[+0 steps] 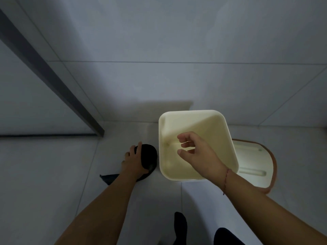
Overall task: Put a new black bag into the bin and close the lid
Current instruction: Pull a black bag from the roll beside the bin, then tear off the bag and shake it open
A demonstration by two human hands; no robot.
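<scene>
A cream square bin stands on the white tiled floor with nothing inside. Its lid, white inside with a brown rim, lies upside down on the floor right of the bin. A roll of black bags rests on the floor just left of the bin, with a loose black end trailing towards me. My left hand lies on the roll, fingers wrapped over it. My right hand hovers over the bin's opening, fingers loosely curled and holding nothing.
A white tiled wall rises behind the bin. A grey door frame slants down to the floor at the left. My feet in dark socks stand at the bottom edge.
</scene>
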